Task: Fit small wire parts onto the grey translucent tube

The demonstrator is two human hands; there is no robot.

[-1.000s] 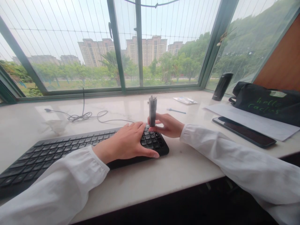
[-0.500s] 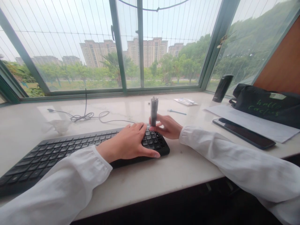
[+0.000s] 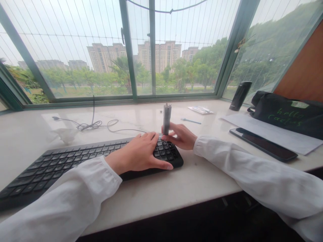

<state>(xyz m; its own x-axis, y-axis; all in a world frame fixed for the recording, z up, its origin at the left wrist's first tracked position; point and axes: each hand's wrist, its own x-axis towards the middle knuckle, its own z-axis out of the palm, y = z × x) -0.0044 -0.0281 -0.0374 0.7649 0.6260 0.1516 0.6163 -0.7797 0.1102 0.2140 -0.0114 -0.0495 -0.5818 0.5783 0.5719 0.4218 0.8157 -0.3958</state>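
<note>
A black keyboard [image 3: 83,154] lies at a slant across the table, its right end nearest the middle. My left hand [image 3: 141,151] rests flat over the keys with the thumb stretched out along the front edge. At the keyboard's number pad, my right hand [image 3: 183,136] is closed round a slim grey upright tool [image 3: 167,119], with the thumb in front. Small points stick up from the tool's top. Its lower end is down among the keys and partly hidden by fingers, so I cannot tell whether it touches them.
Behind the keyboard runs a dark cable [image 3: 93,125], beside a crumpled translucent piece [image 3: 66,134]. A blue thin stick [image 3: 191,121] and a small clear packet [image 3: 200,110] lie farther back. To the right are a phone [image 3: 263,144], paper [image 3: 242,124], a black bag [image 3: 287,112] and a black cylinder [image 3: 240,95].
</note>
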